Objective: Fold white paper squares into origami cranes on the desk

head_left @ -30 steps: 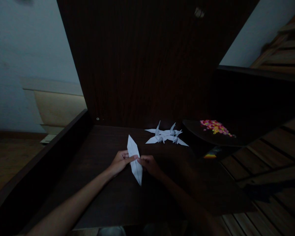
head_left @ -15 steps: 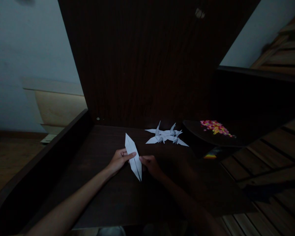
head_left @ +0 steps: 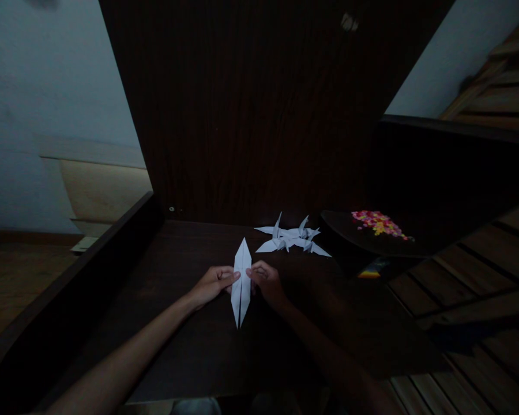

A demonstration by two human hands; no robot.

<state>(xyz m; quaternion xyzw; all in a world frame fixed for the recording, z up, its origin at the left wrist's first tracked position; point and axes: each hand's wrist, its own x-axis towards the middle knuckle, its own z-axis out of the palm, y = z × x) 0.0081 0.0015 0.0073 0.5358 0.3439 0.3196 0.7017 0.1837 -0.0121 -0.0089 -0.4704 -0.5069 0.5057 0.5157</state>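
Observation:
A long, pointed piece of folded white paper (head_left: 243, 282) stands nearly in line with my view, one tip away from me and a split tip toward me. My left hand (head_left: 217, 281) pinches its left edge, thumb on top and fingers underneath. On the opposite edge, my right hand (head_left: 266, 282) grips it with the thumb over the top. Just beyond my right hand lie several white origami cranes (head_left: 292, 236), side by side on the dark wooden desk (head_left: 185, 351).
To the right, a dark corner shelf (head_left: 339, 227) bears a heap of small pink, red and yellow pieces (head_left: 378, 223). Below it is a rainbow-coloured patch (head_left: 369, 274). A raised side panel (head_left: 69, 271) borders the desk's left, and a tall dark board (head_left: 259, 115) rises behind.
The folded paper has turned clockwise, from slanting to almost straight, and its near tip has come slightly toward me. My right hand has shifted up a little along its edge.

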